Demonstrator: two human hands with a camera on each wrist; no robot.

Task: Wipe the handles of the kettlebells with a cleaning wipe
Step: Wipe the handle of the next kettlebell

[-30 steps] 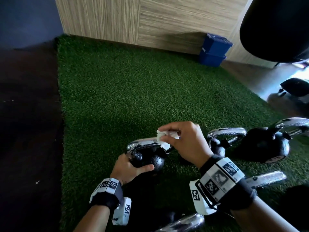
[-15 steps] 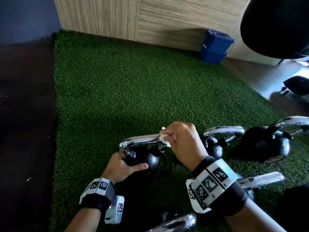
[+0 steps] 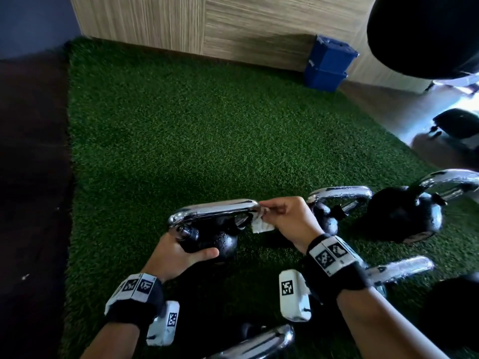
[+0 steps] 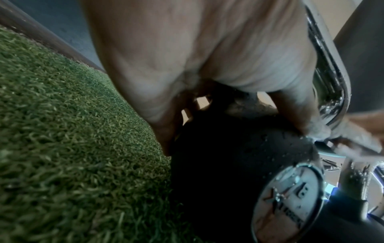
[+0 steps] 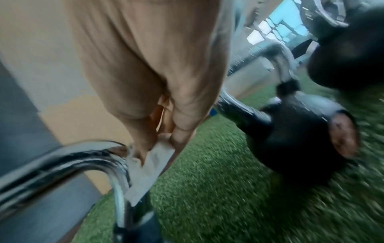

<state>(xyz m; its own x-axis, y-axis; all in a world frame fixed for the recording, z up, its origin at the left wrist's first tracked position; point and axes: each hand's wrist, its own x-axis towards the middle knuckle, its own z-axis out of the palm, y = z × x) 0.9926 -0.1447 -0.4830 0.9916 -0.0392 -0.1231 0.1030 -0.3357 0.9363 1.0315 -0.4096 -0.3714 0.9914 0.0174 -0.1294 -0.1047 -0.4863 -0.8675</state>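
Note:
A small black kettlebell (image 3: 223, 244) with a chrome handle (image 3: 215, 209) stands on the green turf. My left hand (image 3: 178, 252) grips its black body (image 4: 228, 164) from the near left side, thumb along the front. My right hand (image 3: 285, 218) pinches a white cleaning wipe (image 3: 260, 224) against the right end of the handle, where it bends down. In the right wrist view the wipe (image 5: 149, 167) lies folded over the handle's curve (image 5: 87, 157) under the fingertips.
More black kettlebells with chrome handles lie to the right (image 3: 326, 213) (image 3: 407, 213) and near my wrists (image 3: 399, 268) (image 3: 259, 343). Two stacked blue bins (image 3: 326, 63) stand by the wooden wall. Green turf (image 3: 207, 130) stretches ahead; dark floor lies to the left.
My right hand has slid the wipe along the chrome handle from its middle to the right end and a little down the bend. The left hand keeps its grip on the body.

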